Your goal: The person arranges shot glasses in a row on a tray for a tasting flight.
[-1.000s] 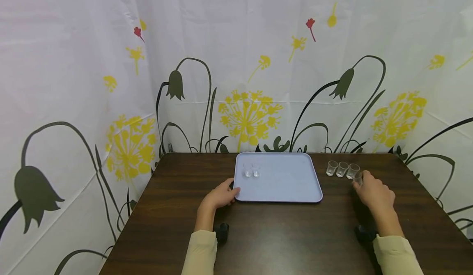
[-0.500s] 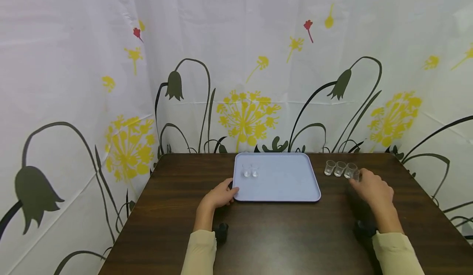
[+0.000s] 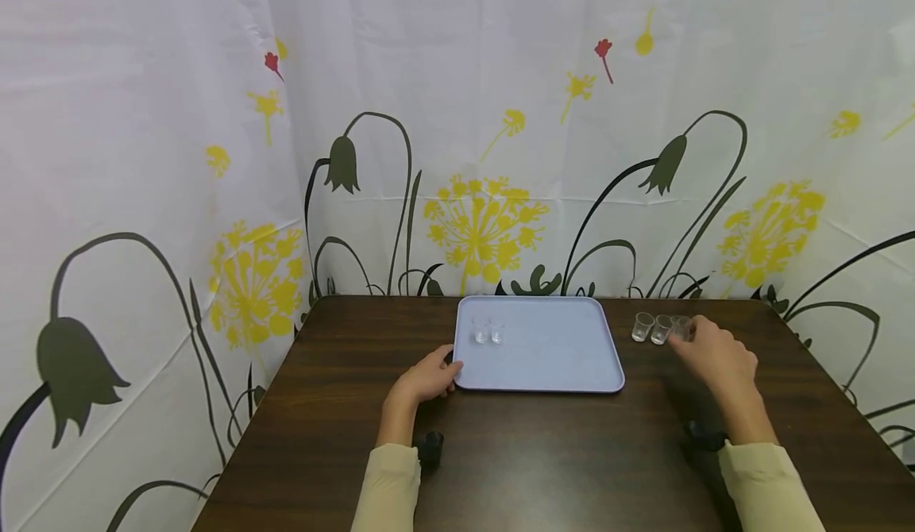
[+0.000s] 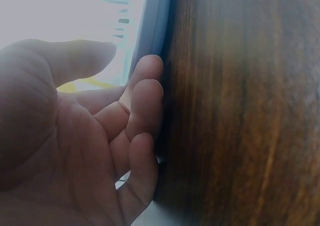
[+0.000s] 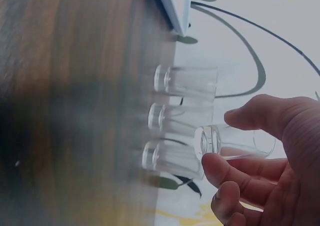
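At the right, my right hand [image 3: 717, 359] pinches a clear shot glass [image 5: 211, 140] between thumb and fingers. In the right wrist view its base is off the table. Beyond it, three similar shot glasses stand in a row: one nearest the tray [image 5: 187, 81], a middle one [image 5: 172, 118] and a third [image 5: 172, 157] partly behind the held glass. My left hand [image 3: 426, 375] grips the pale blue tray [image 3: 543, 361] at its left edge, thumb on the rim and fingers curled against the side. Two small shot glasses, a left one [image 3: 480, 332] and a right one [image 3: 497, 333], stand on the tray.
Everything rests on a dark brown wooden table [image 3: 543, 460]. A white curtain [image 3: 443, 55] with printed flowers hangs right behind its far edge. The row of glasses stands to the right of the tray, near that far edge.
My right hand has shifted slightly left and away from me with the held shot glass, which now overlaps the row's right end in the head view. My left hand stays at the tray's edge.
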The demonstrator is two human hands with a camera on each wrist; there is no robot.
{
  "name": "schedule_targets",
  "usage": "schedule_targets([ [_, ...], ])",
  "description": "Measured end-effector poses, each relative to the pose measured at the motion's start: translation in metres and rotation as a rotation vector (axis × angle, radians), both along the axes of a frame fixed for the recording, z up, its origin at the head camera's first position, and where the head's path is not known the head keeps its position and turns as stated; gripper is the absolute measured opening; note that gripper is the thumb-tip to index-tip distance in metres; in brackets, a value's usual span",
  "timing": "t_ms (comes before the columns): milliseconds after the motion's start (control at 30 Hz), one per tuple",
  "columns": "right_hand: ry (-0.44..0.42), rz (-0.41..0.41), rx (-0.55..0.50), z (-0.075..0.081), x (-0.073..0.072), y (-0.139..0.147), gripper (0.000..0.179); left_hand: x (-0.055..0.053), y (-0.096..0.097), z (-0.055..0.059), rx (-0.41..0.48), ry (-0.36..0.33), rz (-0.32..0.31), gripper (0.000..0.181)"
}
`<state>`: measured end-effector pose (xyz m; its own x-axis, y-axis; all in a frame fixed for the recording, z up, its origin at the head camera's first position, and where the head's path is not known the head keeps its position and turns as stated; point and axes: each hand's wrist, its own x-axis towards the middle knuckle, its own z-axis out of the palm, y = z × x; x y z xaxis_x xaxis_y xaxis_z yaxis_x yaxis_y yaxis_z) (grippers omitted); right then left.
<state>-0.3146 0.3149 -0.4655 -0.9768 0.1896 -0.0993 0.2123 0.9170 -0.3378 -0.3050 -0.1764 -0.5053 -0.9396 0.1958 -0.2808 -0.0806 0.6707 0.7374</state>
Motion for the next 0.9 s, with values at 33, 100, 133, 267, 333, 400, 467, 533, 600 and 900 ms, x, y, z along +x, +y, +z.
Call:
schedule_targets([
  [33,0.003,0.0,-0.001,0.001,-0.001,-0.002,0.069,0.0,0.0,0.0,0.001,0.001,0.0,0.062],
  [100,0.008,-0.001,-0.004,0.002,-0.002,-0.007,0.067,-0.001,-0.001,-0.001,0.003,0.003,0.0,0.062],
  [133,0.01,-0.001,-0.004,0.002,-0.002,-0.009,0.068,0.0,-0.001,0.0,0.006,0.004,-0.001,0.062],
  [267,0.02,0.012,0.01,0.001,-0.001,-0.016,0.066,0.0,-0.001,-0.002,0.005,0.01,-0.002,0.064],
  [333,0.028,0.024,0.018,0.0,-0.002,-0.02,0.065,0.0,-0.001,-0.003,0.005,0.013,-0.003,0.065],
  [400,0.035,0.039,0.023,-0.001,-0.003,-0.024,0.064,0.0,-0.001,-0.003,0.002,0.017,-0.003,0.065],
  [467,0.044,0.053,0.027,-0.002,-0.005,-0.029,0.064,0.001,-0.001,-0.002,0.005,0.014,0.0,0.064],
  [533,0.051,0.066,0.031,-0.002,-0.006,-0.034,0.065,0.002,0.0,0.0,0.006,0.01,0.004,0.064],
  [600,0.059,0.075,0.033,-0.002,-0.008,-0.039,0.065,0.003,0.0,0.0,0.006,0.004,0.007,0.063],
  [900,0.106,0.087,0.002,0.0,-0.016,-0.061,0.064,-0.011,-0.007,-0.015,0.014,-0.011,-0.032,0.066],
])
